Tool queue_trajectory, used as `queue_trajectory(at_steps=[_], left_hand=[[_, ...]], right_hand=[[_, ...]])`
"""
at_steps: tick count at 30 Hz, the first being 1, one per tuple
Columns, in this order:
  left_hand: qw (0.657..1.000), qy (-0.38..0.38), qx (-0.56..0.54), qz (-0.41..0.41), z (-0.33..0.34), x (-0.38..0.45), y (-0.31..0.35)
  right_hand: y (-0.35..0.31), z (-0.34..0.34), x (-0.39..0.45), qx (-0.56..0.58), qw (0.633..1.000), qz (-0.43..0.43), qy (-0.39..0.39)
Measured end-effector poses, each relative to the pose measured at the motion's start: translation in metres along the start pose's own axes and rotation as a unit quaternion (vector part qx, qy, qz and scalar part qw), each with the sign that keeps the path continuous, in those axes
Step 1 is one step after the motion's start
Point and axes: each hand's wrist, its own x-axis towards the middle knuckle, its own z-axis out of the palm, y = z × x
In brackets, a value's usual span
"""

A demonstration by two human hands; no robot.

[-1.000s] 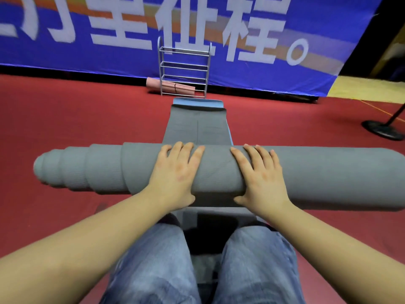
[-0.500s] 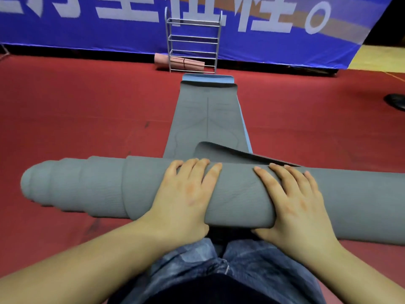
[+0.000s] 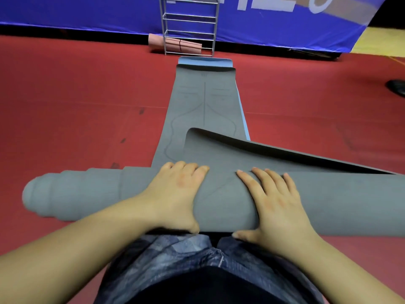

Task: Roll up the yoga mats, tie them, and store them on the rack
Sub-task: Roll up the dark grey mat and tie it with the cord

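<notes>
Red carpeted floor (image 3: 76,102) carries a grey rubber yoga mat (image 3: 223,200), partly rolled crosswise before the person's knees. Left hand (image 3: 175,194) and right hand (image 3: 274,205) press flat, fingers straight, on the roll, neither grip clenched. Beyond stands a grey metal rack (image 3: 189,25) with a pink rolled mat (image 3: 179,45) at its bottom.

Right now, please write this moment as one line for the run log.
step: rolling | left hand: on grey roll | right hand: on roll | mat flap: loose | pink roll: at rack
</notes>
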Motion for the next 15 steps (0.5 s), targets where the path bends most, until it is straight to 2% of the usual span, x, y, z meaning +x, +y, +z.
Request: queue_trajectory(at_steps=[3, 7, 12, 15], left_hand=[[0.999, -0.047, -0.003, -0.005, -0.011, 0.011, -0.005], [0.999, -0.018, -0.035, 0.003, -0.005, 0.004, 0.010], [0.997, 0.003, -0.079, -0.009, 0.007, 0.011, 0.001], [0.995, -0.020, -0.096, -0.003, 0.003, 0.022, -0.008]], right_hand=[[0.004, -0.010, 0.018, 0.007, 0.999, 0.000, -0.043], [0.009, -0.023, 0.036, 0.025, 0.989, -0.017, -0.143], [0.009, -0.028, 0.043, 0.008, 0.985, -0.024, -0.172], [0.001, -0.028, 0.040, -0.014, 0.979, -0.040, -0.199]])
